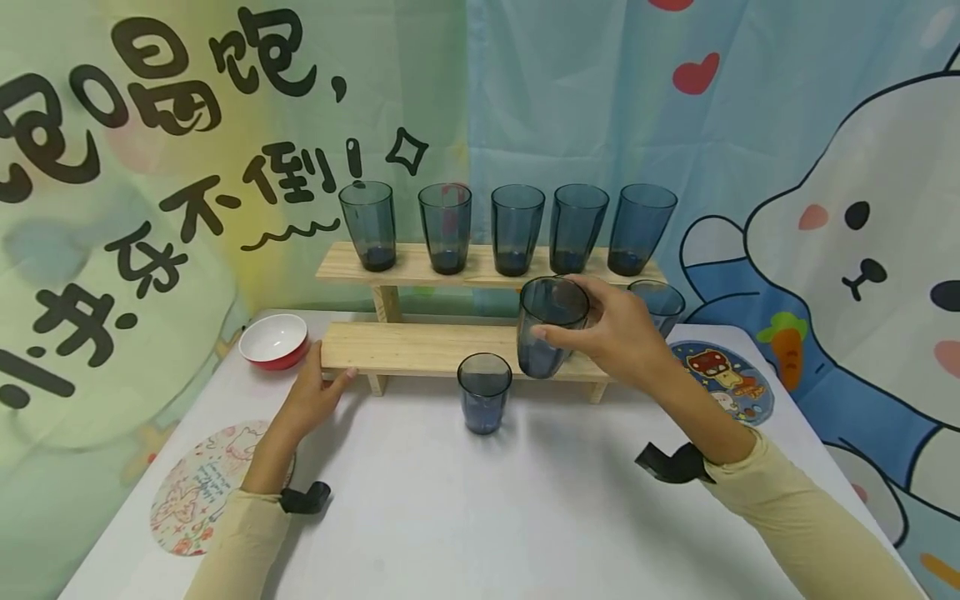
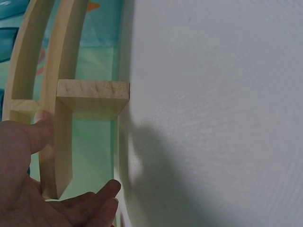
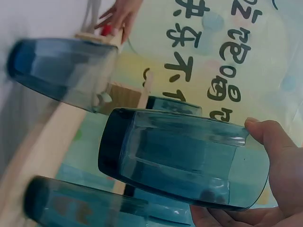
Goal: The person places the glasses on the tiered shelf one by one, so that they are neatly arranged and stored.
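Note:
My right hand (image 1: 626, 333) grips a blue-grey drinking glass (image 3: 184, 158) near its rim, thumb on one side and fingers on the other. That glass is rim up, over the right part of the lower tier of a wooden two-tier shelf (image 1: 420, 346). My left hand (image 1: 309, 398) touches the lower tier's left end, its thumb (image 2: 40, 127) against the board and the other fingers stretched past the end. A similar glass (image 1: 484, 396) stands on the table before the shelf. Another glass (image 1: 658, 304), partly hidden by my right hand, is at the lower tier's right end.
Several matching glasses (image 1: 517, 229) stand in a row on the upper tier. A red-and-white bowl (image 1: 273, 340) sits left of the shelf. Round printed mats lie at left (image 1: 202, 492) and right (image 1: 731, 383) on the white table (image 1: 480, 517). A printed curtain (image 1: 570, 92) hangs behind.

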`<state>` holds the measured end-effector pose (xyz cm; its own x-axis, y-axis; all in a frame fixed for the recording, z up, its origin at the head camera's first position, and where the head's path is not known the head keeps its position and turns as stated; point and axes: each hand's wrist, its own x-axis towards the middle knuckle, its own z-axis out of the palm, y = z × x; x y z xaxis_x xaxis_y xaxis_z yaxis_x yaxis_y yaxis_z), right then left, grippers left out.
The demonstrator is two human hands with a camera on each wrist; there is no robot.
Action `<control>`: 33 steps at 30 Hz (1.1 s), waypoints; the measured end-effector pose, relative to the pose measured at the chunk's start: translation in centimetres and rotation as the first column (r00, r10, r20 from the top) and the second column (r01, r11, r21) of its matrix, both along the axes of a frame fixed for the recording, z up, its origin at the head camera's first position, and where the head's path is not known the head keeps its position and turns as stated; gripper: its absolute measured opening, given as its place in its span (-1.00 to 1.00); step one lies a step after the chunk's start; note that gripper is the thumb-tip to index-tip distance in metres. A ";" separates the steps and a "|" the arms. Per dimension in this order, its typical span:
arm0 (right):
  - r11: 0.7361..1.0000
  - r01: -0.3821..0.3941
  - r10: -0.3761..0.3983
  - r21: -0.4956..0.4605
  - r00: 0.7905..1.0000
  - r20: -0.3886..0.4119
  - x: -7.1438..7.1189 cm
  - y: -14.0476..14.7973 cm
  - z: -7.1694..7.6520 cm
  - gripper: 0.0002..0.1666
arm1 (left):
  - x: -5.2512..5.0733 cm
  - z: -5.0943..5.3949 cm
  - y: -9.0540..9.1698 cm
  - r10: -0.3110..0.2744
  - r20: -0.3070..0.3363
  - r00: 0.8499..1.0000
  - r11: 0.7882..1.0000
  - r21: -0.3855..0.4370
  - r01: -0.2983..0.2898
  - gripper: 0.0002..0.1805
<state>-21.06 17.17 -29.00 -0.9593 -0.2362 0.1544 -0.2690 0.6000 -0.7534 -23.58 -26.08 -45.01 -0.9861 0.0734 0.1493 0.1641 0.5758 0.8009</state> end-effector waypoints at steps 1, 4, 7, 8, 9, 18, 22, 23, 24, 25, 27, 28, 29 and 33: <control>1.000 0.006 -0.006 0.009 1.000 -0.002 -0.4 -0.3 0.4 0.10 | 0.0 0.0 0.0 0.002 0.003 1.000 1.000 0.000 -0.002 -0.19; 1.000 0.014 -0.014 0.012 1.000 -0.007 -2.0 -1.4 1.0 0.12 | 0.0 0.0 -0.1 0.005 0.000 1.000 1.000 -0.006 -0.005 -0.19; 1.000 0.013 -0.013 0.005 1.000 -0.019 -3.6 -2.5 0.8 0.10 | -0.1 -0.1 -0.1 0.005 -0.016 1.000 1.000 -0.010 -0.005 -0.19; 1.000 0.010 -0.010 0.001 1.000 -0.022 -4.2 -2.9 0.6 0.08 | -0.1 -0.1 -0.1 0.004 -0.021 1.000 1.000 -0.010 -0.004 -0.19; 1.000 0.007 -0.007 -0.002 1.000 -0.027 -4.7 -3.2 0.3 0.05 | -0.1 -0.1 -0.1 0.003 -0.027 1.000 1.000 -0.008 -0.004 -0.20; 1.000 0.016 -0.016 0.011 1.000 0.005 -7.2 -5.9 -2.6 0.08 | 0.0 0.0 0.1 -0.001 -0.028 1.000 1.000 0.005 0.001 -0.20; 1.000 0.029 -0.029 -0.002 0.999 0.016 -7.4 -6.9 -3.5 0.10 | 0.0 0.0 0.1 0.001 -0.031 1.000 1.000 0.002 -0.001 -0.21; 0.999 0.032 -0.032 -0.007 0.999 0.017 -7.4 -7.1 -3.6 0.10 | 0.0 0.0 0.1 0.001 -0.031 1.000 1.000 0.000 -0.001 -0.21; 0.999 0.036 -0.036 -0.009 0.999 0.019 -7.5 -7.2 -3.8 0.11 | 0.1 0.0 0.1 0.001 -0.030 1.000 1.000 -0.002 -0.001 -0.21; 0.999 0.040 -0.040 -0.010 0.999 0.023 -7.6 -7.4 -3.9 0.11 | 0.1 0.1 0.1 0.001 -0.028 1.000 1.000 -0.004 -0.001 -0.21; 0.999 0.047 -0.047 -0.009 0.998 0.031 -7.7 -7.5 -4.2 0.13 | 0.1 0.1 0.1 0.001 -0.023 1.000 1.000 -0.006 -0.001 -0.21; 0.999 0.051 -0.051 -0.009 0.998 0.037 -7.8 -7.6 -4.3 0.14 | 0.1 0.1 0.1 0.000 -0.021 1.000 1.000 -0.007 0.000 -0.21; 0.999 0.053 -0.053 -0.007 0.998 0.040 -7.9 -7.6 -4.4 0.15 | 0.0 0.1 0.1 0.000 -0.019 1.000 1.000 -0.008 0.000 -0.21; 0.998 0.057 -0.057 -0.003 0.997 0.057 -8.2 -7.8 -4.7 0.18 | 0.0 0.1 0.1 -0.002 -0.020 1.000 1.000 -0.006 0.002 -0.21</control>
